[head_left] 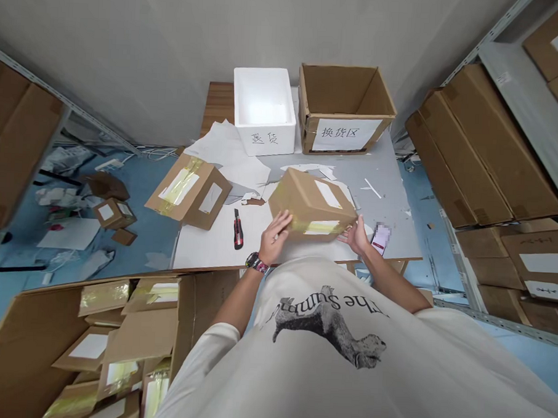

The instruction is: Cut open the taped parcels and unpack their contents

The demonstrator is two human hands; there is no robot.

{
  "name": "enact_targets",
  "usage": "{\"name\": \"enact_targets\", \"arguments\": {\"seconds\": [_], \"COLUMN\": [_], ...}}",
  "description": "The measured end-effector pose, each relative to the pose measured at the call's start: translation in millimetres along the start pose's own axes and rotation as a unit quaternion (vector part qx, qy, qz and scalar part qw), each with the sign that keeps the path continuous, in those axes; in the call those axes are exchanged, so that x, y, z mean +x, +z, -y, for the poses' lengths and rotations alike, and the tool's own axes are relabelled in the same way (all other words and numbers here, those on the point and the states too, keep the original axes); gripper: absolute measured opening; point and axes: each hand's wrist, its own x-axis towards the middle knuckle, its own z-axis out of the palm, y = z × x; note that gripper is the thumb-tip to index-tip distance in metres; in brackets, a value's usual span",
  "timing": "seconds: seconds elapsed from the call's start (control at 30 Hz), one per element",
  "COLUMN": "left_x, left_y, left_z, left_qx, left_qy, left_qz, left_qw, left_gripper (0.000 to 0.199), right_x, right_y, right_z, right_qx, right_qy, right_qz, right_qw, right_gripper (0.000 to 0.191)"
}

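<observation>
A taped cardboard box [307, 201] with white labels sits tilted between my hands over the near part of the table. My left hand [276, 235] presses its fingers against the box's left side, with a watch on that wrist. At the lower right corner, my right hand [355, 236] grips the box, some of its fingers hidden beneath. To the left lies a red and black utility knife [238, 229]. Farther left, a second cardboard box [190, 191] with yellowish tape rests at the table's edge. A phone [380, 239] lies right of my right hand.
At the table's back stand a white foam box [264, 134] and an open carton [347, 135], both with handwriting. Paper sheets [235, 155] cover part of the table. A large carton [28, 340] of parcels stands at lower left. Shelves with boxes [489, 144] flank the right.
</observation>
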Motion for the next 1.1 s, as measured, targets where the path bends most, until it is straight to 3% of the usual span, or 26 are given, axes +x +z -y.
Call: {"name": "enact_targets", "arguments": {"seconds": [0.1, 0.17, 0.23, 0.3, 0.37, 0.47, 0.53, 0.6, 0.67, 0.77, 0.87, 1.0, 1.07, 1.1], "left_x": [11.0, 12.3, 7.5, 0.6, -4.1, -4.6, -1.7, 2.9, 8.0, 13.0, 11.1, 0.0, -7.0, -10.6], "left_y": [18.1, 22.1, 18.7, 11.5, 6.0, 5.6, 6.4, 2.4, -8.3, -28.9, -38.6, -33.0, -32.9, -34.9], "left_z": [-27.3, -32.6, -26.4, -13.2, 1.2, 16.8, 23.0, 27.6, 32.2, 40.0, 49.1, 62.2, 68.7, 71.7], "left_qx": [0.032, 0.012, -0.056, -0.161, -0.259, -0.333, -0.359, -0.377, -0.374, -0.331, -0.286, -0.140, 0.000, 0.075], "left_qy": [0.067, 0.066, 0.019, -0.068, -0.167, -0.283, -0.326, -0.337, -0.317, -0.264, -0.256, -0.328, -0.326, -0.314], "left_qz": [0.031, 0.025, -0.016, -0.081, -0.125, -0.127, -0.143, -0.180, -0.218, -0.243, -0.221, -0.109, -0.072, -0.083], "left_qw": [0.997, 0.997, 0.998, 0.981, 0.943, 0.891, 0.863, 0.844, 0.844, 0.873, 0.897, 0.928, 0.943, 0.943], "left_gripper": [0.047, 0.044, 0.043, 0.055, 0.075, 0.093, 0.093, 0.091, 0.092, 0.091, 0.083, 0.059, 0.038, 0.027], "right_x": [-3.7, -4.7, -4.6, -5.1, -8.4, -20.0, -29.9, -37.4, -39.6, -32.3, -18.0, -4.8, -3.7, -4.0], "right_y": [0.6, 2.2, 7.7, 18.6, 34.6, 61.9, 74.5, 77.3, 70.2, 49.6, 31.3, 16.1, 9.2, 6.0], "right_z": [-4.8, -1.1, 9.7, 26.4, 45.4, 67.1, 72.1, 69.8, 63.1, 51.0, 36.0, 8.5, -3.6, -8.0], "right_qx": [0.047, 0.066, 0.058, 0.009, -0.072, -0.197, -0.247, -0.256, -0.228, -0.162, -0.116, -0.124, -0.136, -0.143], "right_qy": [0.025, 0.005, -0.064, -0.167, -0.280, -0.429, -0.488, -0.501, -0.471, -0.361, -0.223, -0.047, -0.008, -0.007], "right_qz": [-0.012, -0.026, -0.037, -0.044, -0.037, 0.013, 0.054, 0.080, 0.086, 0.085, 0.076, 0.025, -0.003, -0.016], "right_qw": [0.999, 0.997, 0.996, 0.985, 0.956, 0.881, 0.835, 0.823, 0.848, 0.915, 0.965, 0.991, 0.991, 0.990], "right_gripper": [0.076, 0.070, 0.061, 0.055, 0.058, 0.068, 0.072, 0.071, 0.063, 0.039, 0.050, 0.064, 0.061, 0.058]}}
